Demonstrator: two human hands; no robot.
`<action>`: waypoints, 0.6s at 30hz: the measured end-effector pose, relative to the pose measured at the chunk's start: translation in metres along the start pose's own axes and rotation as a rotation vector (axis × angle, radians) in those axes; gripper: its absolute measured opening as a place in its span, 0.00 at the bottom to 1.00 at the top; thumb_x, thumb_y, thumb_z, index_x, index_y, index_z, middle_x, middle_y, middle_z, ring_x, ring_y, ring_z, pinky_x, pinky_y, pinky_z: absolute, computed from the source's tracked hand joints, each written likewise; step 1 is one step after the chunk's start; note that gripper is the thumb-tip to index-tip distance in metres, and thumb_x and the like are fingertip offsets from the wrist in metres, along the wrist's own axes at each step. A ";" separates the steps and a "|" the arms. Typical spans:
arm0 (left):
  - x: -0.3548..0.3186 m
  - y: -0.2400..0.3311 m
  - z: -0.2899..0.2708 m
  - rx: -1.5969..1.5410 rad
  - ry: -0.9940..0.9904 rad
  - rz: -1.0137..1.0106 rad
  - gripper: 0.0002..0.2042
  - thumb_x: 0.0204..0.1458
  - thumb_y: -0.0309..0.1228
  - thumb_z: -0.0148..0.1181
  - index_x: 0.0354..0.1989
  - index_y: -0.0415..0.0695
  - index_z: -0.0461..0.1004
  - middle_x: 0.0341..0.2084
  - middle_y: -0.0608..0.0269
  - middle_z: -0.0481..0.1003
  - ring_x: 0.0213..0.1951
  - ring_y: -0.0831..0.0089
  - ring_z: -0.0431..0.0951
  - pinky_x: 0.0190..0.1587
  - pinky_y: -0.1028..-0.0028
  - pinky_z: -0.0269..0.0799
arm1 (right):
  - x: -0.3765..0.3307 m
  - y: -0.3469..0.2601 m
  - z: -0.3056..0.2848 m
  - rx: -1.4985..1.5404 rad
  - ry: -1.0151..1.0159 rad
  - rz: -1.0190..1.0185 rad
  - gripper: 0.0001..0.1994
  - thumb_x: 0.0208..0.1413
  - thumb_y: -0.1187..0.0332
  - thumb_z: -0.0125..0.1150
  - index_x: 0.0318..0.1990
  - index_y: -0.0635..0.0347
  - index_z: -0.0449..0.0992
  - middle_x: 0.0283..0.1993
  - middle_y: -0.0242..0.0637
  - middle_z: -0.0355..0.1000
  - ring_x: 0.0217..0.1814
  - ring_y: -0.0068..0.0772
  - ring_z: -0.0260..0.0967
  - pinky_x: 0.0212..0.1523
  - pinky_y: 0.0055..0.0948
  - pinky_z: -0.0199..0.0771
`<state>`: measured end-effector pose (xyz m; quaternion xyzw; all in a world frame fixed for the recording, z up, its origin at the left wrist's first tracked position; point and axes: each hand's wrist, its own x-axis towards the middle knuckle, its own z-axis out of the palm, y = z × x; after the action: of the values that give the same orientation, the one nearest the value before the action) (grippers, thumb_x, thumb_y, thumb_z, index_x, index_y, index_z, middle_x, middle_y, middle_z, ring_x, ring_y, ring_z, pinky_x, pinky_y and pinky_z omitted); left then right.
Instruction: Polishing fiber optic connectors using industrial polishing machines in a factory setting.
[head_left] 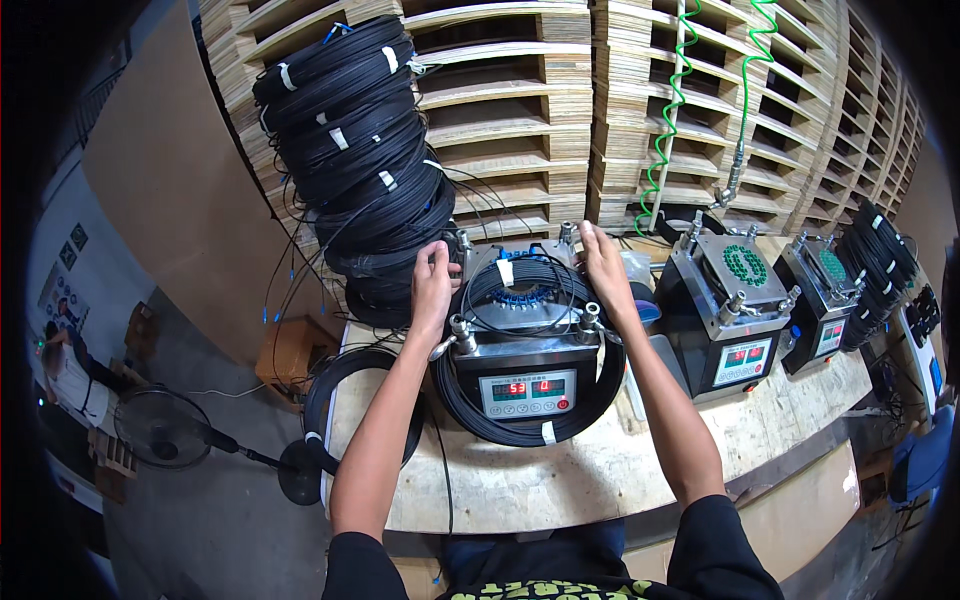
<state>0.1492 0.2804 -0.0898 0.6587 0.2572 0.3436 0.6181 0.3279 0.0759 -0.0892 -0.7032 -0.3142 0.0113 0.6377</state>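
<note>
In front of me stands a black and metal bench machine (535,355) with a lit red and green display. A coil of black cable (470,422) with white ties hangs round its front and lies over its top, and blue connectors (520,297) ring the top plate. My left hand (432,292) is beside the machine's far left corner post, fingers apart and pointing up. Beside the far right post is my right hand (604,268), its fingers stretched upward. Neither hand shows anything gripped, though the fingers' inner sides are partly hidden.
Left of the machine rises a tall stack of black cable coils (365,160); another coil (318,400) overhangs the table's left edge. Two similar machines (735,320) stand to the right. Wooden pallets (500,90) line the back. A fan (165,425) stands at left.
</note>
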 end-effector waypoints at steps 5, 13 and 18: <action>-0.003 0.004 0.004 -0.049 -0.007 -0.022 0.25 0.66 0.52 0.48 0.58 0.44 0.67 0.36 0.63 0.70 0.36 0.76 0.74 0.42 0.75 0.73 | -0.001 0.001 -0.006 0.014 0.023 -0.005 0.27 0.70 0.47 0.43 0.53 0.67 0.71 0.31 0.39 0.70 0.30 0.29 0.69 0.35 0.31 0.70; 0.001 -0.004 -0.003 0.022 0.057 -0.010 0.24 0.66 0.52 0.47 0.57 0.44 0.68 0.38 0.64 0.69 0.37 0.76 0.75 0.43 0.74 0.73 | -0.001 0.002 -0.001 0.078 0.044 0.026 0.28 0.70 0.47 0.44 0.61 0.65 0.67 0.42 0.46 0.73 0.41 0.33 0.71 0.44 0.31 0.73; -0.004 0.005 0.011 0.027 0.036 -0.004 0.27 0.66 0.54 0.46 0.58 0.40 0.67 0.36 0.59 0.73 0.35 0.73 0.78 0.38 0.72 0.74 | 0.008 0.021 -0.008 -0.040 0.138 -0.064 0.29 0.68 0.47 0.49 0.65 0.61 0.64 0.46 0.51 0.74 0.43 0.38 0.72 0.49 0.36 0.73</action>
<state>0.1543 0.2698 -0.0853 0.6600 0.2741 0.3505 0.6053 0.3468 0.0724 -0.1039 -0.7043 -0.2920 -0.0641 0.6439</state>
